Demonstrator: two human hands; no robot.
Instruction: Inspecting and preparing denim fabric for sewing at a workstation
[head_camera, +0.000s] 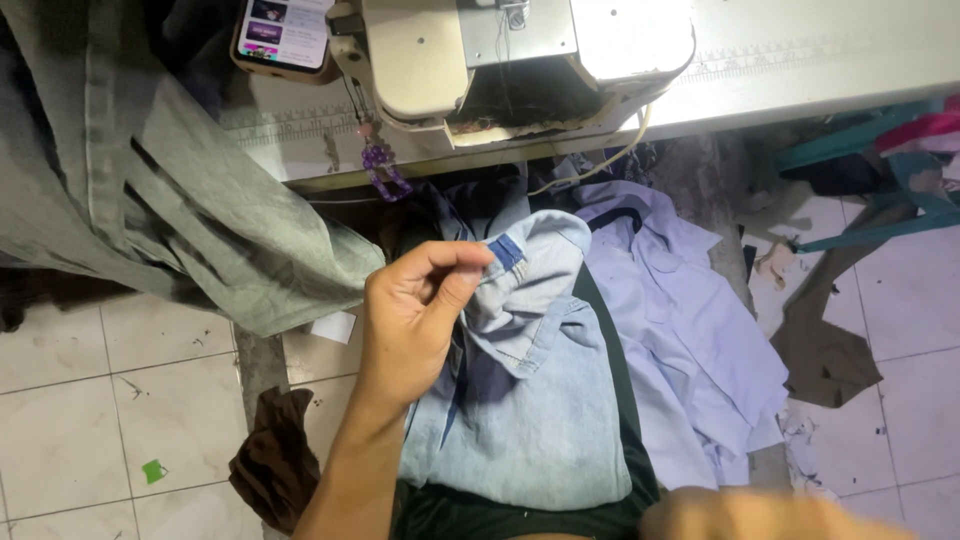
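a view looking down onto a person's lap at a sewing station. the left hand (415, 315) sits at the centre of the view, fingers curled in, thumb and forefinger pinching the edge of a pale blue denim garment (530, 400) right beside a small dark blue loop (507, 253) on its band. the denim lies draped over the lap, spreading from the centre down toward 6 o'clock, with a black cloth (600, 340) showing along its right side and beneath it. the right hand (760, 515) shows only as a blur at 5 o'clock on the bottom edge; whether its fingers are loose or closed cannot be told. just right of the denim, toward 3 o'clock, lies a lilac shirt (690, 320). at 12 o'clock stands a cream sewing machine (520, 60) on a pale table (800, 70), with a purple bead charm (383, 170) hanging below it. a phone (285, 35) with a lit screen sits at 11 o'clock. a large grey-green cloth (180, 200) hangs from 10 o'clock. a brown rag (275, 460) lies at 7 o'clock on the white tiled floor (90, 400), with fabric scraps (825, 350) at 3 o'clock.
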